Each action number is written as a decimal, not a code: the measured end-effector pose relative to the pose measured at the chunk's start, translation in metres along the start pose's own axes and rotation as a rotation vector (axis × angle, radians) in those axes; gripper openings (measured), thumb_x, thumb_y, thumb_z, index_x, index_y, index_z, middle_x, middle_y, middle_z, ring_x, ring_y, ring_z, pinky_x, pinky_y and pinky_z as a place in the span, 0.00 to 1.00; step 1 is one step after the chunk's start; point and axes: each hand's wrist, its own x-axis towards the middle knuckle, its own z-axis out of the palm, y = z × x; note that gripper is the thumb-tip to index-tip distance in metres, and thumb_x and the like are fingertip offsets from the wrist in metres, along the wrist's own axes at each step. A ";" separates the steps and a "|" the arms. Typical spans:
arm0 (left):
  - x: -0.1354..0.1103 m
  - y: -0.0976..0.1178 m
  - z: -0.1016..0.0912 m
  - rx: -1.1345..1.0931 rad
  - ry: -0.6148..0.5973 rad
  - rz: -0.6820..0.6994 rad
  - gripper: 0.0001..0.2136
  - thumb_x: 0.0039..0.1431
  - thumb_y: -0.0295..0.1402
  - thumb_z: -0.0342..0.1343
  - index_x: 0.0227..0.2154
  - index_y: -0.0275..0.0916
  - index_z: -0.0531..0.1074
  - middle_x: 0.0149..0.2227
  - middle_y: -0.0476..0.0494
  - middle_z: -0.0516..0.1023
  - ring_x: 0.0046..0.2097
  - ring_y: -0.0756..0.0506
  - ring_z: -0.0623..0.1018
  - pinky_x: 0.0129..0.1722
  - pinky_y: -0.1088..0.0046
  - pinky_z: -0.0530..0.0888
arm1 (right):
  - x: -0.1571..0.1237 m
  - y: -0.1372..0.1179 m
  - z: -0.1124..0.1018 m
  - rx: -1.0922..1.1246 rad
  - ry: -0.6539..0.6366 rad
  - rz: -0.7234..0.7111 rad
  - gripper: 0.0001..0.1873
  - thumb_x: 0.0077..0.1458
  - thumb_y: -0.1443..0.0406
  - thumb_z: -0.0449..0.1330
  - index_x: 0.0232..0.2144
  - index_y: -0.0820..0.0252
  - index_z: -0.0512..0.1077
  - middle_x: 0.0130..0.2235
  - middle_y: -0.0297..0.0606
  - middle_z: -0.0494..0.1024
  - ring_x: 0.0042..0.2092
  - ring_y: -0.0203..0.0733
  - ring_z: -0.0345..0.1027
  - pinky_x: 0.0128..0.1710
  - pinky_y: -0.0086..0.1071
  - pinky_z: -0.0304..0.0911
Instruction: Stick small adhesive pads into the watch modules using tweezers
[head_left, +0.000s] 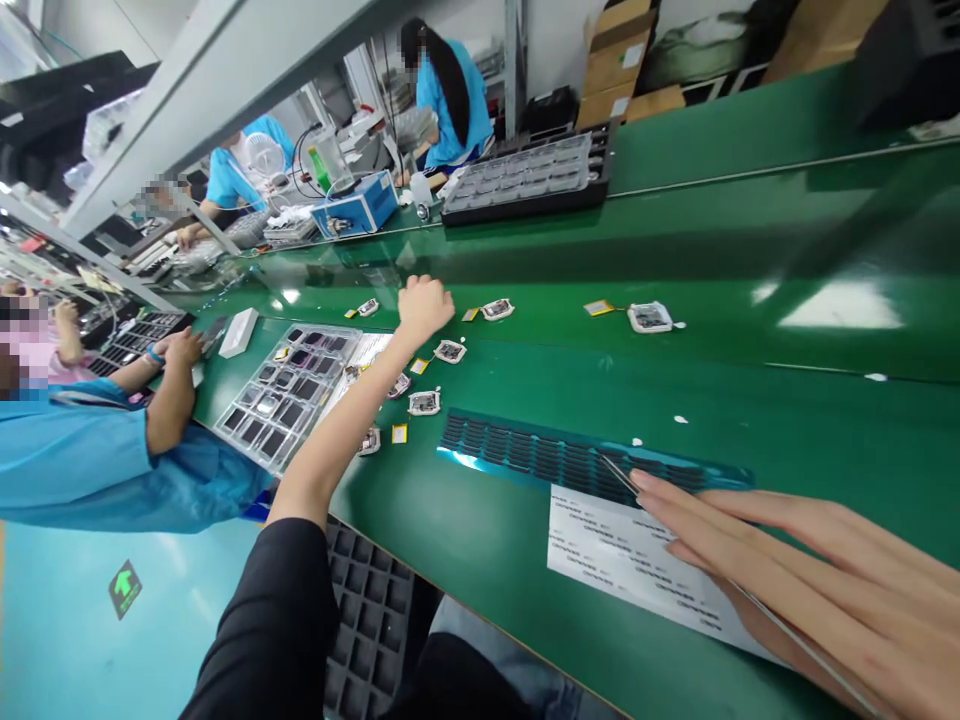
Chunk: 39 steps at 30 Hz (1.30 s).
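My left hand reaches far out over the green belt, fingers curled into a fist; what they hold, if anything, is hidden. Small white-framed parts lie around it, one just below the fist and another to its right. My right hand lies at the lower right with fingers stretched along thin metal tweezers. The tweezers' tip rests on a blue strip of black pads. A white printed sheet lies under that hand.
A clear tray of dark parts and a white box lie at the left, by a co-worker's arm in a blue smock. Further parts sit on the belt. A black tray and blue device stand behind.
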 end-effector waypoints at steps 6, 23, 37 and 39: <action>0.005 -0.031 0.006 -0.026 -0.027 -0.102 0.15 0.73 0.42 0.59 0.49 0.34 0.77 0.58 0.32 0.79 0.62 0.36 0.76 0.64 0.53 0.72 | 0.008 -0.001 -0.002 -0.012 -0.030 -0.024 0.38 0.72 0.74 0.53 0.78 0.48 0.55 0.56 0.34 0.85 0.46 0.47 0.84 0.47 0.44 0.82; -0.011 0.006 -0.034 -0.767 0.171 -0.027 0.02 0.62 0.27 0.62 0.36 0.38 0.75 0.41 0.40 0.85 0.44 0.44 0.84 0.48 0.67 0.81 | 0.019 0.006 -0.007 -0.065 0.031 -0.082 0.28 0.68 0.76 0.62 0.67 0.54 0.70 0.52 0.36 0.87 0.45 0.43 0.84 0.40 0.38 0.81; -0.223 0.099 -0.012 -1.388 -0.801 0.336 0.17 0.72 0.44 0.60 0.56 0.42 0.72 0.25 0.56 0.71 0.22 0.52 0.72 0.25 0.76 0.70 | 0.014 -0.008 0.001 -0.059 0.075 0.225 0.12 0.71 0.70 0.63 0.54 0.56 0.74 0.30 0.27 0.82 0.23 0.30 0.71 0.23 0.25 0.64; -0.228 0.098 -0.011 -1.338 -0.791 0.348 0.17 0.73 0.42 0.58 0.59 0.42 0.72 0.22 0.56 0.71 0.22 0.51 0.71 0.25 0.76 0.69 | 0.013 -0.009 0.002 -0.050 0.048 0.234 0.12 0.71 0.67 0.65 0.54 0.56 0.73 0.34 0.30 0.84 0.25 0.31 0.73 0.22 0.26 0.63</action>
